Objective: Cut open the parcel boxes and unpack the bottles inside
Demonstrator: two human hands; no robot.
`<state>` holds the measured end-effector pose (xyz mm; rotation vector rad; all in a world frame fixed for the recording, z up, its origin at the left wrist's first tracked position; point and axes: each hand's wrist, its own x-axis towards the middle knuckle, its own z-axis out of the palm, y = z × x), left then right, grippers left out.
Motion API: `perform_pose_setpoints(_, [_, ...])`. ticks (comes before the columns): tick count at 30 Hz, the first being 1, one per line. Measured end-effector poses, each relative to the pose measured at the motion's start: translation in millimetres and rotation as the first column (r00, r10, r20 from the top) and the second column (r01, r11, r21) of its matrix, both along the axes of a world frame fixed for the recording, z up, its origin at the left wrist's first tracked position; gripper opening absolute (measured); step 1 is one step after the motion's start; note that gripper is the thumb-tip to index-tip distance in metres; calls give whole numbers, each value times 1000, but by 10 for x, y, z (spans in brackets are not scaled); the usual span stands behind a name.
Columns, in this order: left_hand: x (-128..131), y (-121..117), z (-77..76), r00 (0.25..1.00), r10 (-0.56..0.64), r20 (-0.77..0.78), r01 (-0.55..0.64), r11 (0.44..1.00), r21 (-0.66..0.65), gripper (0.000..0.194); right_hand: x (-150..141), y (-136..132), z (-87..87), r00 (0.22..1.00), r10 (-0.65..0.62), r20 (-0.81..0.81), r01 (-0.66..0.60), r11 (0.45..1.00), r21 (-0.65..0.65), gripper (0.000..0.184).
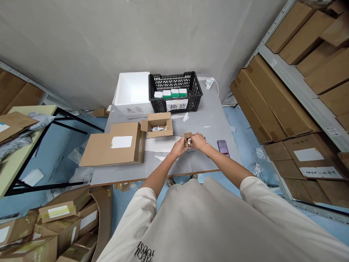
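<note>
steadying a small open box (187, 135) near the front edge of the worktop (218, 109), right of its middle; gripping its left side with the fingers of the left hand (178, 147), curling those of the right hand (199, 141) over a round, shiny item (189, 141) inside, though not showing clearly whether gripping it. seemingly calling for a steady hold on the box while working within it. toward the back edge, seeing white-and-green boxes (175, 93) standing in a black crate (160, 105), beside a white foam box (122, 107); in front, scraps (159, 128) lying in an open carton (160, 134).

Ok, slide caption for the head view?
Both hands work at a small open box, near a black crate.
</note>
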<state>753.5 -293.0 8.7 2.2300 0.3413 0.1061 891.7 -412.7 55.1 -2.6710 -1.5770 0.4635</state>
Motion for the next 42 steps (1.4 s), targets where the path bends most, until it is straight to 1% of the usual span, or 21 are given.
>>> perform_pose_setpoints(3, [-8,-11,18,1000,15,-9,-15,1000,-3,49,-48,88,37,999,-29,21,30,998,-59,21])
perform_pose_setpoints(7, [-23,-24,64,999,28,-37,-28,1000,-3,53,-67,148,59,999,-35,38,40,991,-129,31])
perform_pose_setpoints(10, [-45,-36,99,998,37,-48,-38,999,-16,64,-71,155,81,999,-33,22,37,985,-170,34])
perform_pose_setpoints(12, [-59,-42,115,999,39,-26,-40,999,-33,79,-86,143,104,999,-35,22,38,985,-165,40])
perform_pose_setpoints(14, [-67,-43,124,999,33,-11,-34,998,-44,94,-115,122,132,998,-47,35,51,989,-138,49])
perform_pose_setpoints(16, [-67,-37,127,1000,25,-18,-26,999,-41,105,-154,92,165,997,-63,48,68,992,-110,56])
perform_pose_setpoints(18, [-60,-28,124,999,25,-26,-25,999,-32,110,-195,59,206,995,-71,62,77,993,-87,54])
perform_pose_setpoints(21, [-44,-13,108,999,26,-20,-26,999,-18,112,-232,6,312,991,-77,112,82,996,-35,42])
perform_pose_setpoints(24, [-24,0,84,1000,10,-13,-10,1000,-6,117,-203,-61,495,986,-102,132,98,994,38,32])
perform_pose_setpoints(26, [-8,7,68,1000,1,-3,-1,1000,1,119,-139,-119,658,985,-135,107,125,987,100,32])
perform_pose_setpoints(29, [19,12,54,1000,-7,5,7,1000,14,117,16,-227,952,985,-170,42,154,953,261,34])
perform_pose_setpoints(30, [26,13,52,1000,-3,-2,4,1000,20,116,82,-267,1061,983,-185,12,171,929,328,35])
perform_pose_setpoints(32, [33,17,52,999,19,-35,-18,999,36,112,232,-348,1286,974,-225,-38,217,863,457,39])
perform_pose_setpoints(34, [28,28,54,997,39,-67,-35,998,53,107,400,-423,1491,966,-251,-70,247,798,549,41])
perform_pose_setpoints(36, [15,48,56,997,42,-72,-37,997,69,102,570,-481,1623,958,-278,-70,262,749,608,42])
perform_pose_setpoints(37, [8,62,57,997,39,-64,-34,997,76,100,649,-501,1644,953,-296,-67,272,733,624,43])
perform_pose_setpoints(38, [0,77,58,998,39,-55,-34,996,82,98,720,-515,1628,947,-315,-65,283,723,630,43])
perform_pose_setpoints(39, [-6,94,58,998,41,-45,-37,996,87,97,781,-522,1574,941,-331,-65,296,719,629,43])
perform_pose_setpoints(40, [-12,111,57,999,41,-34,-38,995,92,97,829,-523,1483,937,-342,-66,308,722,619,42])
perform_pose_setpoints(42, [-21,146,53,999,38,-9,-37,994,107,97,880,-514,1211,933,-353,-72,328,747,579,40])
